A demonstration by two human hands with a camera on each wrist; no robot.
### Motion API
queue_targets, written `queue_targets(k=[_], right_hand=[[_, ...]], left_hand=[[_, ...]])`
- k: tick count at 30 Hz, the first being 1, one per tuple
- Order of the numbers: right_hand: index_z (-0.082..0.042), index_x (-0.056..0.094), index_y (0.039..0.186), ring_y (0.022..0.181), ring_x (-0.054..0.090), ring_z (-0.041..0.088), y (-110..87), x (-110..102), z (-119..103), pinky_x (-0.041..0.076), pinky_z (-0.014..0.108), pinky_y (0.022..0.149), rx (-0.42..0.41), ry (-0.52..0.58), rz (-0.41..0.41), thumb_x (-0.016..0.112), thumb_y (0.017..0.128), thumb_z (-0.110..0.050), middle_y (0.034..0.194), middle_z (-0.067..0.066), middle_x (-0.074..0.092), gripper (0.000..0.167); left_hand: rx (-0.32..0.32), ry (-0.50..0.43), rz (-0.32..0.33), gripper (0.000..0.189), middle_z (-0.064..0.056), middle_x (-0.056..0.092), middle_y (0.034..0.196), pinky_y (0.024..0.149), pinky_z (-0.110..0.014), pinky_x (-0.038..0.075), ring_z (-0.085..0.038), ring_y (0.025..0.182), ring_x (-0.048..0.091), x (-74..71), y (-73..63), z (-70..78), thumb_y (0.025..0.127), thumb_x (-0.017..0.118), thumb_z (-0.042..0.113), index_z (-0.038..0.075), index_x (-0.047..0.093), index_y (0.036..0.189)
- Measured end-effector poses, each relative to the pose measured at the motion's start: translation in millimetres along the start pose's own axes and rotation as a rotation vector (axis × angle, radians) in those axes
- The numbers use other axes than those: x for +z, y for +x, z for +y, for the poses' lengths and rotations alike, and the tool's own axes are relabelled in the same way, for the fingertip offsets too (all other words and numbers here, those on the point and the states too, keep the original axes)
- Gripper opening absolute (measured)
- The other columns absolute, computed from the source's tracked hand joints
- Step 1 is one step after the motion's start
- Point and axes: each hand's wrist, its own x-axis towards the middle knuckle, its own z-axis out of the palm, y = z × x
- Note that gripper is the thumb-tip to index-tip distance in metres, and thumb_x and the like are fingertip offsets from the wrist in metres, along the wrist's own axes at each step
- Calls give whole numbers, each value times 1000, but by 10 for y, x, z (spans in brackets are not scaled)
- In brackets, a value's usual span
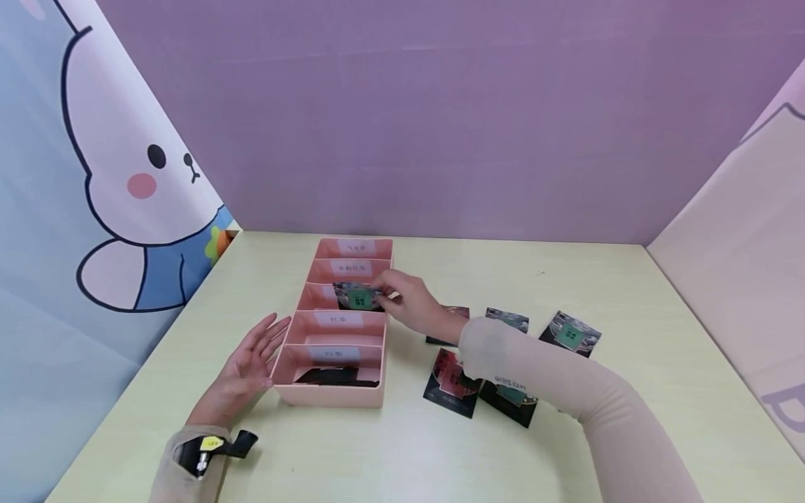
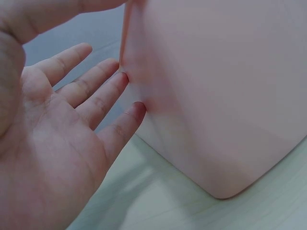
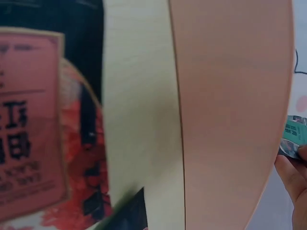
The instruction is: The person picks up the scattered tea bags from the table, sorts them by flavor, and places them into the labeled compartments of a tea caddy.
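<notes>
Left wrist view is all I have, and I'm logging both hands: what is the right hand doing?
Observer: The right hand pinches a green-labelled packet.
Operator: Whereabouts?
Observer: At the middle compartment of the pink box, third of five from the front.
Operator: And the nearest compartment, is anything in it?
Observer: Yes, something dark and flat lies inside.

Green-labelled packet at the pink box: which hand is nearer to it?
Right. The right hand pinches the packet by its edge; the left hand is farther off, left of the box.
</notes>
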Motion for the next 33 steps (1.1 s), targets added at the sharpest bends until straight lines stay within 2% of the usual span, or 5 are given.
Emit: queue_targets(k=[6, 10, 21, 25, 33], right_hand=[[-3, 65, 103, 91, 66, 17, -69, -35, -18, 55, 20, 82, -135, -120, -86, 68, 88, 8, 99, 8, 67, 18], [-5, 69, 101, 91, 67, 16, -99, -53, -35, 54, 20, 86, -217, -244, -131, 72, 86, 6, 97, 4, 70, 19], [-9, 78, 93, 92, 67, 20, -125, -44, -1, 53, 30, 90, -477, -569, -90, 84, 79, -11, 89, 0, 75, 16], [-11, 79, 95, 95, 67, 22, -139, -47, 23, 51, 33, 93, -485, -614, -102, 83, 80, -14, 91, 0, 76, 16], [-13, 78, 98, 98, 65, 23, -142, -43, 36, 49, 36, 96, -407, -622, -147, 80, 83, -14, 95, -2, 75, 16]], left_hand=[[-2, -4, -10, 99, -3, 17, 165, 114, -26, 30, -11, 148, 25, 0, 6, 1, 81, 47, -27, 14, 6, 161], [-2, -3, -11, 98, -3, 17, 165, 114, -26, 30, -11, 147, 25, -6, 3, 0, 81, 47, -26, 14, 5, 161], [-2, -36, -2, 99, -3, 19, 165, 115, -26, 28, -11, 147, 25, 33, 4, 24, 81, 51, -24, 14, 7, 161], [-4, -33, 2, 99, -2, 19, 165, 115, -26, 29, -11, 147, 25, 35, 2, 25, 81, 50, -24, 14, 6, 161], [-3, -25, 3, 98, -3, 18, 165, 115, -26, 29, -11, 147, 26, 33, 3, 21, 81, 51, -24, 15, 8, 161]])
